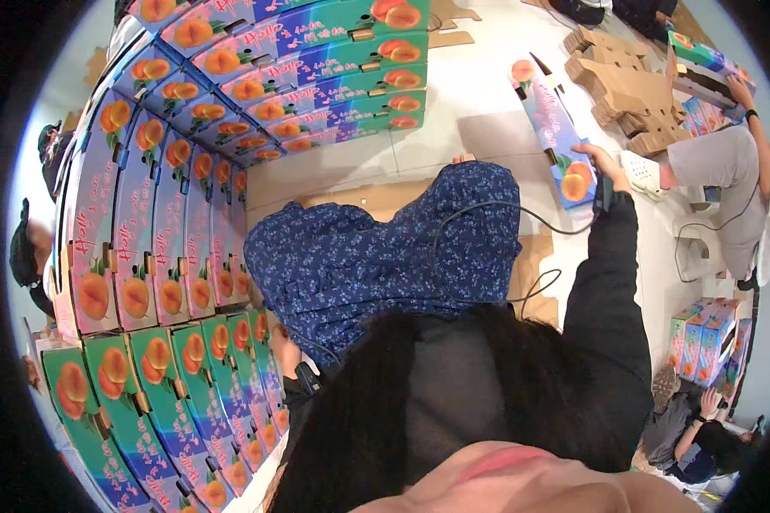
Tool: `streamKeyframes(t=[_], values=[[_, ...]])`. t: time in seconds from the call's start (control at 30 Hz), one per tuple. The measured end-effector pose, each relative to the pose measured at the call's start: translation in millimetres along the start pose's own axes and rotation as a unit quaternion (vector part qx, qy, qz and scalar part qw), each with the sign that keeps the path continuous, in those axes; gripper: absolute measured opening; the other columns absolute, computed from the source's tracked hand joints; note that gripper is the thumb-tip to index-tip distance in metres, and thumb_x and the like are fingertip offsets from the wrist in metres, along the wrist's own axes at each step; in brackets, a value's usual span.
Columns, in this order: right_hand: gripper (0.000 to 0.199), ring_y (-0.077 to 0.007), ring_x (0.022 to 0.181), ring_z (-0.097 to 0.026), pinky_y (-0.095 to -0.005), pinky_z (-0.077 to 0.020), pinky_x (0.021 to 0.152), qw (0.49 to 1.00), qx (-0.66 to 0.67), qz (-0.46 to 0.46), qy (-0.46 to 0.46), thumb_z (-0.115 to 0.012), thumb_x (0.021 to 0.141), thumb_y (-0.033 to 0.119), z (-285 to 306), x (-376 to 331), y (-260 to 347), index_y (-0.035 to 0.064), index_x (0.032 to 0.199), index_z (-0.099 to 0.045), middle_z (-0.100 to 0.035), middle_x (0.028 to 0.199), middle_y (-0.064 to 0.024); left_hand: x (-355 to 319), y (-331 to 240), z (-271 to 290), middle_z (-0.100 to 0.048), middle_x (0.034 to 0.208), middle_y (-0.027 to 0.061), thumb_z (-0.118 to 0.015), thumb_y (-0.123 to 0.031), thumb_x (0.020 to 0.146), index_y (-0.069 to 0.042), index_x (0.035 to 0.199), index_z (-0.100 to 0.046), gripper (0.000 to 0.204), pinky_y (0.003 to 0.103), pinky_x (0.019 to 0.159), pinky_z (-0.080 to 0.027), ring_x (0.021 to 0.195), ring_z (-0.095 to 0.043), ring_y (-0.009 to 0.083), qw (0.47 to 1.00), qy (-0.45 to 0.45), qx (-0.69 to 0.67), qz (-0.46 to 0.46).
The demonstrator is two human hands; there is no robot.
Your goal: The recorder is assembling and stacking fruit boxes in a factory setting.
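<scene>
My right hand (pixel 606 162) is closed on the near end of a long fruit carton (pixel 553 128), pink and blue with a printed peach. The carton is tilted above the floor to my right, its far end reaching away from me. My left hand (pixel 286 352) hangs low at my left side, beside the stacked green and blue fruit cartons (pixel 198 402). Its fingers are mostly hidden, and whether it touches a carton does not show.
Stacked fruit cartons (pixel 316 90) wall the far left and the left side (pixel 133 248). Flattened brown cardboard (pixel 612 81) lies at the far right. A person in grey trousers (pixel 719 162) handles another carton (pixel 710 56) there. More cartons (pixel 701 338) stand at the right; a black cable (pixel 505 205) crosses my lap.
</scene>
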State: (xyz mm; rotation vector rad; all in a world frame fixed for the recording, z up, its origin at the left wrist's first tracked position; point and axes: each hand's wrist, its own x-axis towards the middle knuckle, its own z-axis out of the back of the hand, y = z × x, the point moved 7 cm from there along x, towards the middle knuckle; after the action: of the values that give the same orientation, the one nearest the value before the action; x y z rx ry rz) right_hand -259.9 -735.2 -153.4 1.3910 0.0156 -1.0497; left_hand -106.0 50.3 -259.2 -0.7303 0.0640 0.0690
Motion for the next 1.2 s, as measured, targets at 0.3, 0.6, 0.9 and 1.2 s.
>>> streamKeyframes(t=[0.3,0.6,0.9,1.2], values=[[0.056,-0.0194,0.086,-0.058,-0.0305,-0.0469,0.077,0.977,0.081,0.189,-0.065,-0.070,0.066,0.008,-2,-86,14,-0.0002,0.114,-0.044,-0.058,0.099,-0.0116,33,-47,27,-0.055,0.075,0.0179,-0.052,-0.010,0.082,0.001,0.083,-0.055,0.011,0.039,0.065,-0.042,0.071,-0.055,0.0334,0.992,-0.070,0.082,-0.063],[0.088,-0.0267,0.115,-0.044,-0.0344,-0.0338,0.098,0.813,-0.122,0.437,-0.365,-0.080,0.062,0.023,4,-194,137,-0.0061,0.131,-0.035,-0.044,0.126,-0.0196,25,-106,64,-0.051,0.091,0.0155,-0.052,0.003,0.067,-0.001,0.090,-0.049,0.023,0.041,0.083,-0.039,0.094,-0.050,0.0338,0.976,-0.174,0.013,-0.131],[0.082,-0.0270,0.115,-0.045,-0.0350,-0.0334,0.099,0.484,-0.346,0.689,-0.414,-0.080,0.063,0.029,-134,-371,362,0.0007,0.130,-0.042,-0.047,0.125,-0.0178,6,-165,64,-0.062,0.103,0.0125,-0.043,0.015,0.060,-0.004,0.086,-0.060,0.036,0.043,0.096,-0.038,0.108,-0.054,0.0322,0.922,-0.179,-0.176,-0.296],[0.080,-0.0259,0.106,-0.053,-0.0321,-0.0397,0.093,0.563,-0.268,0.774,-0.108,-0.078,0.060,0.029,-364,-415,522,0.0005,0.127,-0.046,-0.055,0.115,-0.0174,16,-156,36,-0.068,0.093,0.0026,-0.043,0.010,0.060,-0.009,0.075,-0.064,0.032,0.042,0.102,-0.031,0.112,-0.055,0.0229,0.909,-0.098,-0.204,-0.349]])
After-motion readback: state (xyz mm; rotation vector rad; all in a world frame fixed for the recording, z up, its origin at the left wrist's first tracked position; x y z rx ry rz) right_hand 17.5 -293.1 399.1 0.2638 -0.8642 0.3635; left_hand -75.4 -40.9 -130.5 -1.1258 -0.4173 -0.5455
